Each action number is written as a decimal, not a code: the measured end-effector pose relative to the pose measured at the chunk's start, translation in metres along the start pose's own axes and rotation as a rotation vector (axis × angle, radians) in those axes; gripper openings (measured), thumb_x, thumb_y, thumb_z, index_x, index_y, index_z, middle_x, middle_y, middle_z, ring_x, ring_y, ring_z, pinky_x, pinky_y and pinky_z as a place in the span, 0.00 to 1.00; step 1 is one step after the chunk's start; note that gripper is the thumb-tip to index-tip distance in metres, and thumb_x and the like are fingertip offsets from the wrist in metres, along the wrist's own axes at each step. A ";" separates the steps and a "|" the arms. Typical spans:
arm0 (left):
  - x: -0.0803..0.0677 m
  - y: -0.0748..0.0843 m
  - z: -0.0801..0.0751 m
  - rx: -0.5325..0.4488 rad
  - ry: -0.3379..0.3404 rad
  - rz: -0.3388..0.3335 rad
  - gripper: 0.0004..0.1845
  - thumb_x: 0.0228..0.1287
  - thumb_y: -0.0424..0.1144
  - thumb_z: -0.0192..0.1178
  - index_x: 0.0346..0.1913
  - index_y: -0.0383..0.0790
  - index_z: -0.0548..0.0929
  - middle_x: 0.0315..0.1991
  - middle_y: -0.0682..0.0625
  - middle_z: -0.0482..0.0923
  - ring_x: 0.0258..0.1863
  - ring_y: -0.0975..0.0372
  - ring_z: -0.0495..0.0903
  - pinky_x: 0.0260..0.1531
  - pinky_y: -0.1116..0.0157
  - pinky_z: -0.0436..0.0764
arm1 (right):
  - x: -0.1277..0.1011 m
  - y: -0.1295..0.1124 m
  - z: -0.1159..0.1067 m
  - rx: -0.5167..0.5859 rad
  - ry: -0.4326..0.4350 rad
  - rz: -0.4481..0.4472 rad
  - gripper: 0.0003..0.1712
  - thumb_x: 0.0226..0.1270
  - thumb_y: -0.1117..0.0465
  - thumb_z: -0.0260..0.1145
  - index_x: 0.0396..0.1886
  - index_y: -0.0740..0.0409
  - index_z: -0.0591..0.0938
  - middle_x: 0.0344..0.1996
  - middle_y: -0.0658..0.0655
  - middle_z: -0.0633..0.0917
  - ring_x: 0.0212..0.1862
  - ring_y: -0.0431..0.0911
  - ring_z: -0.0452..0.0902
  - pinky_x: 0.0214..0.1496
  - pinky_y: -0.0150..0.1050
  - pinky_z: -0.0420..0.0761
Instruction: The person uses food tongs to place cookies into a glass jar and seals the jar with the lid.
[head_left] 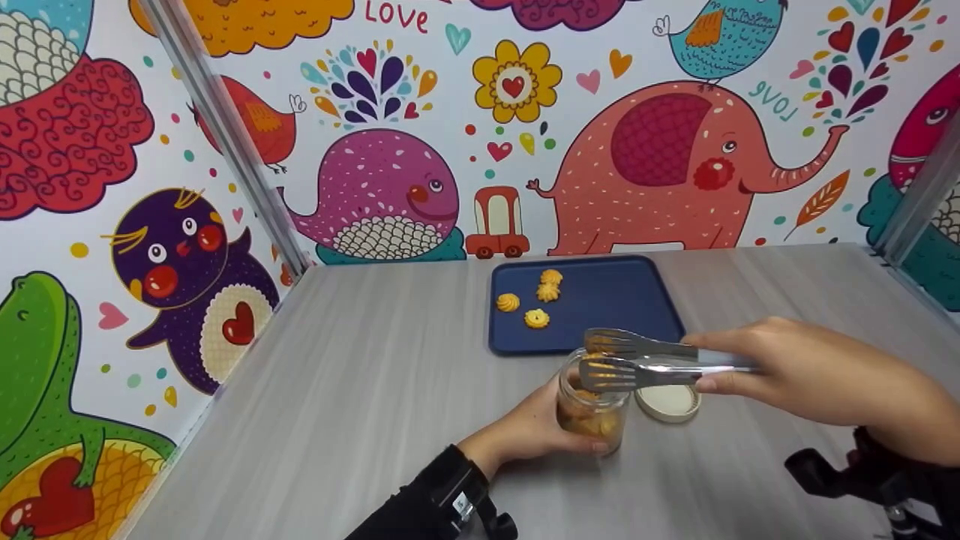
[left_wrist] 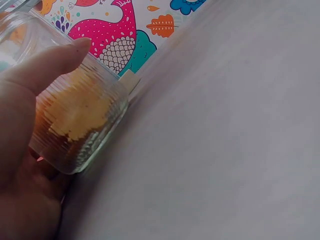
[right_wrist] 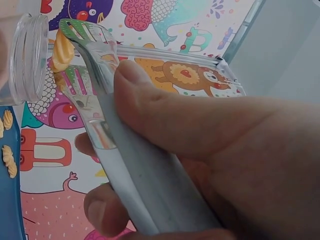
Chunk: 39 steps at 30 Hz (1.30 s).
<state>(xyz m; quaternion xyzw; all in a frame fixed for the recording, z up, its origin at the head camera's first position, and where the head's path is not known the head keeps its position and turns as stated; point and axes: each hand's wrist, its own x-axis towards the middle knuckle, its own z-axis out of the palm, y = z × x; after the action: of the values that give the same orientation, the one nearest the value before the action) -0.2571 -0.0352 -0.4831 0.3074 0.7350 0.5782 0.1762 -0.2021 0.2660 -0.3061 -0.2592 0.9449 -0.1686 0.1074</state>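
My left hand (head_left: 521,426) is wrapped around a clear glass jar (head_left: 609,420) that stands uncapped on the table. Golden cookies (left_wrist: 80,107) show through its ribbed side. My right hand (head_left: 810,367) holds a pair of metal tongs (head_left: 637,376) by their pale grey handles, thumb on one side and fingers on the other. The slotted tips overlap the jar's mouth in the head view. Between those tips a swirled cookie (right_wrist: 63,51) is pinched, right beside the jar's rim in the right wrist view.
Behind the jar lies a dark blue tray (head_left: 622,300), with several swirled cookies (head_left: 537,319) on its left part. A round cream lid (head_left: 670,403) rests on the table (head_left: 337,405) just right of the jar. Cartoon-printed panels (head_left: 390,187) wall in the back and left side.
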 end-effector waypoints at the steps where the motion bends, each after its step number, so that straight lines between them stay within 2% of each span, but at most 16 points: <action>1: 0.000 0.000 0.000 -0.002 0.000 0.000 0.54 0.54 0.36 0.83 0.80 0.59 0.62 0.66 0.65 0.78 0.68 0.70 0.74 0.75 0.64 0.61 | 0.000 0.000 0.000 0.003 -0.001 0.000 0.40 0.71 0.34 0.68 0.70 0.58 0.82 0.47 0.46 0.91 0.36 0.36 0.81 0.37 0.37 0.83; 9: 0.000 0.001 0.000 -0.011 -0.001 -0.001 0.51 0.53 0.35 0.83 0.77 0.58 0.65 0.65 0.65 0.79 0.67 0.69 0.75 0.75 0.64 0.61 | 0.001 0.002 0.001 0.006 -0.004 0.016 0.42 0.71 0.34 0.68 0.70 0.61 0.81 0.48 0.50 0.91 0.38 0.38 0.84 0.42 0.44 0.88; 15: 0.000 0.000 0.000 -0.014 0.002 -0.004 0.55 0.53 0.35 0.84 0.80 0.59 0.62 0.65 0.66 0.79 0.68 0.70 0.74 0.76 0.64 0.60 | 0.002 0.001 0.001 0.000 -0.002 0.003 0.40 0.71 0.34 0.68 0.69 0.59 0.82 0.49 0.49 0.91 0.38 0.38 0.83 0.41 0.42 0.86; 24: 0.000 0.000 0.000 -0.007 0.008 -0.012 0.56 0.53 0.36 0.84 0.81 0.61 0.61 0.65 0.66 0.79 0.68 0.70 0.74 0.76 0.64 0.60 | 0.003 -0.001 0.001 0.020 -0.015 0.062 0.41 0.69 0.35 0.71 0.70 0.60 0.82 0.48 0.51 0.91 0.39 0.41 0.85 0.44 0.51 0.89; 32: 0.000 0.001 0.001 0.032 0.020 -0.016 0.56 0.53 0.38 0.85 0.81 0.59 0.61 0.66 0.67 0.78 0.68 0.71 0.73 0.76 0.64 0.61 | 0.003 0.000 0.002 0.005 0.003 0.019 0.39 0.71 0.35 0.70 0.70 0.58 0.82 0.47 0.46 0.91 0.37 0.36 0.82 0.38 0.38 0.83; 39: 0.000 0.001 0.000 0.028 0.017 -0.031 0.54 0.54 0.39 0.84 0.79 0.60 0.63 0.65 0.67 0.78 0.67 0.71 0.74 0.75 0.64 0.62 | 0.004 0.000 0.002 0.026 -0.021 0.054 0.41 0.70 0.35 0.71 0.69 0.61 0.81 0.46 0.48 0.91 0.36 0.39 0.82 0.38 0.40 0.85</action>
<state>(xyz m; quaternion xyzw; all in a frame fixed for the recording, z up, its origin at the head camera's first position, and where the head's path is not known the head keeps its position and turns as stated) -0.2569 -0.0351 -0.4825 0.2935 0.7492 0.5676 0.1747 -0.2048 0.2633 -0.3082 -0.2341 0.9481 -0.1752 0.1251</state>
